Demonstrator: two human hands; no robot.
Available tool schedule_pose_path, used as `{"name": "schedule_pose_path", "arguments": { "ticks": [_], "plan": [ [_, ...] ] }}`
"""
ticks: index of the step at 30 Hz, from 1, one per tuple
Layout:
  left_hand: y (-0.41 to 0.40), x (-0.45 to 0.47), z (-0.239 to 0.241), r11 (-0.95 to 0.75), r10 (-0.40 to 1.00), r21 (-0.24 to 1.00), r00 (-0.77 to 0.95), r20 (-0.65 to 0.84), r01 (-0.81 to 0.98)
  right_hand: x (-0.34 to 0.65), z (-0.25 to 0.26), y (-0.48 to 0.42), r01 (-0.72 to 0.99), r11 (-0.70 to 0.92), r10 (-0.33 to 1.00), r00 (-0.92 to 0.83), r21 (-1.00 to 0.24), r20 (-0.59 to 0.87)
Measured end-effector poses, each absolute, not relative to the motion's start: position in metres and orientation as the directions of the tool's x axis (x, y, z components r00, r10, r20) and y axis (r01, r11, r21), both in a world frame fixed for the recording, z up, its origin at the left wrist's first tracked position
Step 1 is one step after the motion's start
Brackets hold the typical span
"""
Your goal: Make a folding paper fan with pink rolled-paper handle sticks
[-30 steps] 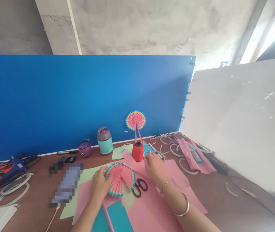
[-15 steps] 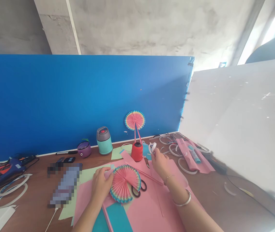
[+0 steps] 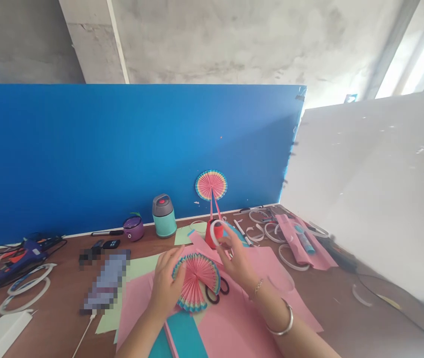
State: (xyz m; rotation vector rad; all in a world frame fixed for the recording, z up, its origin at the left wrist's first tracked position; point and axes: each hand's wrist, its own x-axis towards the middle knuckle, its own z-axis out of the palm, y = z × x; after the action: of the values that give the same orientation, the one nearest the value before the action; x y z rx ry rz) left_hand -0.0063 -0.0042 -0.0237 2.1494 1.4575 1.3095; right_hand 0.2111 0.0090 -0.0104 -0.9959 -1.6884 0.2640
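Head view: left hand (image 3: pixel 167 286) lies flat on pleated paper fan (image 3: pixel 197 281) on pink paper (image 3: pixel 234 323), w/ fan already folded. Right hand (image 3: pixel 236 258) pinches tape roll (image 3: pixel 217 232) just above it; tape not yet applied.

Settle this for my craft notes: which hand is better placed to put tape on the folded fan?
Probably the right hand: it holds the tape ring above the paper fan; the left hand pins the fan down.
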Motion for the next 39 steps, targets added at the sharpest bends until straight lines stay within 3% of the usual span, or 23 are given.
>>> {"name": "schedule_pose_path", "arguments": {
  "ticks": [4,8,15,23,27,33,39],
  "plan": [
    [-0.015,0.002,-0.022,-0.561,0.814,0.601,0.245,0.527,0.569,0.192,-0.009,-0.006,0.545,0.705,0.653,-0.250,-0.453,0.715],
    [-0.020,0.006,-0.024,-0.589,0.805,0.627,0.298,0.514,0.510,0.184,-0.009,-0.011,0.550,0.745,0.613,-0.340,-0.378,0.713],
    [-0.018,0.006,-0.022,-0.602,0.788,0.649,0.212,0.579,0.465,0.182,-0.012,-0.013,0.556,0.693,0.684,-0.304,-0.460,0.663],
    [-0.017,0.008,-0.021,-0.505,0.834,0.754,0.011,0.552,0.421,0.176,-0.008,-0.011,0.683,0.598,0.731,-0.249,-0.420,0.635],
    [-0.019,0.007,-0.020,-0.526,0.806,0.732,-0.021,0.592,0.432,0.174,-0.008,-0.011,0.717,0.467,0.815,-0.122,-0.518,0.567],
    [-0.014,0.004,-0.021,-0.520,0.787,0.720,-0.071,0.613,0.459,0.179,-0.012,-0.012,0.407,0.438,0.899,-0.204,-0.802,0.388],
    [-0.012,0.002,-0.020,-0.496,0.802,0.746,-0.094,0.589,0.443,0.180,-0.010,-0.015,0.387,0.376,0.926,-0.116,-0.842,0.360]
  ]
}}
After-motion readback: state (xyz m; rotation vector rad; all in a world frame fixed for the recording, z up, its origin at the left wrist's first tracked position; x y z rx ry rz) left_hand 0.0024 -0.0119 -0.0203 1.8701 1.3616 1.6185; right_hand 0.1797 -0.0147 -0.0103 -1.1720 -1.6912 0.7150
